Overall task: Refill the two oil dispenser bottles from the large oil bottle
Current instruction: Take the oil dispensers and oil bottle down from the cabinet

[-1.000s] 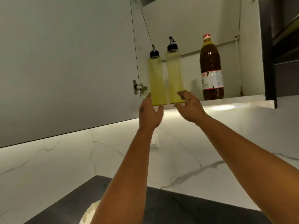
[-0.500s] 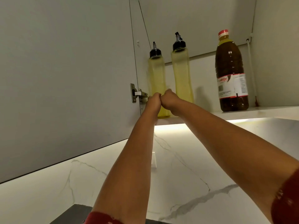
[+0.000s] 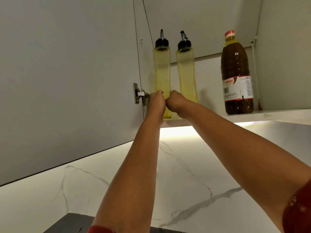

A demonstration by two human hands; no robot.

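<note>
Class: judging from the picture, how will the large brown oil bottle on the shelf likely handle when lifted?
The large oil bottle looks nearly full, so probably heavy. Tall with a narrow neck, it may tip if nudged high. Its ribbed sides could aid grip.

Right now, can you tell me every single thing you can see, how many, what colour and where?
dispensers: 2, pale yellow, black spouts, side by side on the shelf, left
oil bottle: 1, dark brown, red cap, shelf right
shelf: 1, white, inside open cupboard
door: 1, grey-white, left
hinge: 1, silver, door edge
wall: 1, white marble, below
counter: 1, dark, bottom
left hand: grips left dispenser
right hand: grips right dispenser
sleeves: red
</note>
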